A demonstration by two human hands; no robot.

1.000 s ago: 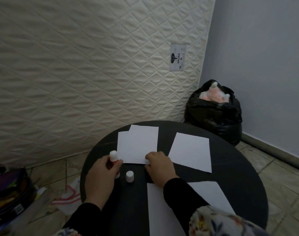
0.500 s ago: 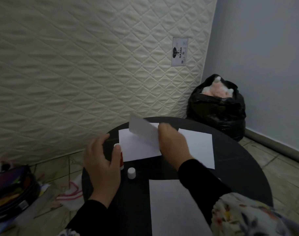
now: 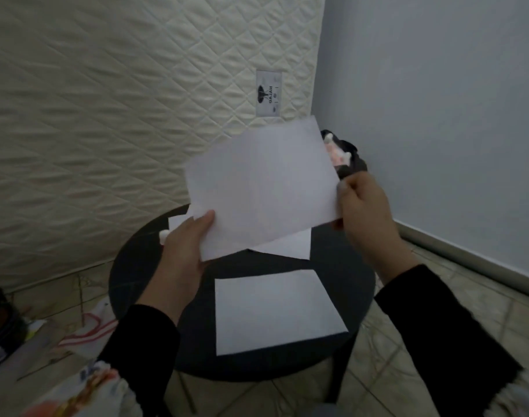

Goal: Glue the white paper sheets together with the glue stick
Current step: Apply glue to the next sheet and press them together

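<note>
Above the bench, left hand and right hand both pinch one lifted sheet, gluing apparently pending; next, lay it aligned on another sheet.

Head view. Both hands hold one white sheet raised above a round black table: the left hand pinches its lower-left corner at 9 o'clock of the sheet, the right hand grips its right edge at 3 o'clock. A second sheet lies flat on the table toward 6 o'clock; a third shows partly under the raised one. The glue stick peeks out beside the left hand. A quilted mattress stands at 11 o'clock, a black bag at 1 o'clock.
</note>
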